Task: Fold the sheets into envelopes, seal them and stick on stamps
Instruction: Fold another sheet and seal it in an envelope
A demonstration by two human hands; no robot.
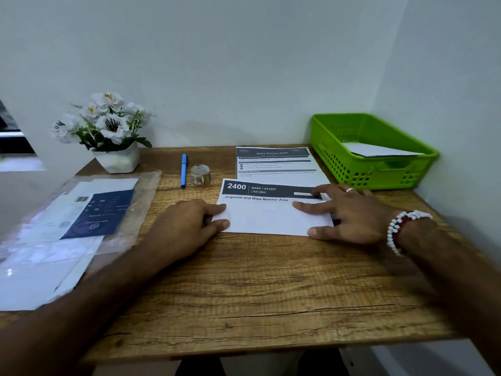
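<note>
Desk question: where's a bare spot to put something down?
The biggest bare patch is the near wood of the desk, in front of the folded sheet. A small gap lies between the flower pot and the blue pen. The left is crowded by the plastic sleeve of papers; the back right by the printed sheet and green basket.

- The desk (244, 294) top is brown wood grain, matt, with rough-looking streaks and knots.
- The folded sheet (268, 218) is smooth, matt white paper. The printed sheet (276, 165) behind it is the same paper with dark ink bands.
- The basket (339, 158) is bright green plastic with a slight gloss and perforated walls.
- The sleeve (141, 202) is clear plastic film, shiny and wrinkled.
- The pen (184, 170) is glossy blue plastic.
- The small roll (200, 174) looks like dull beige paper.
- The flower pot (119, 160) is matt white and faintly speckled.
- The bracelet (398, 226) has glossy white and dark red beads.
</note>
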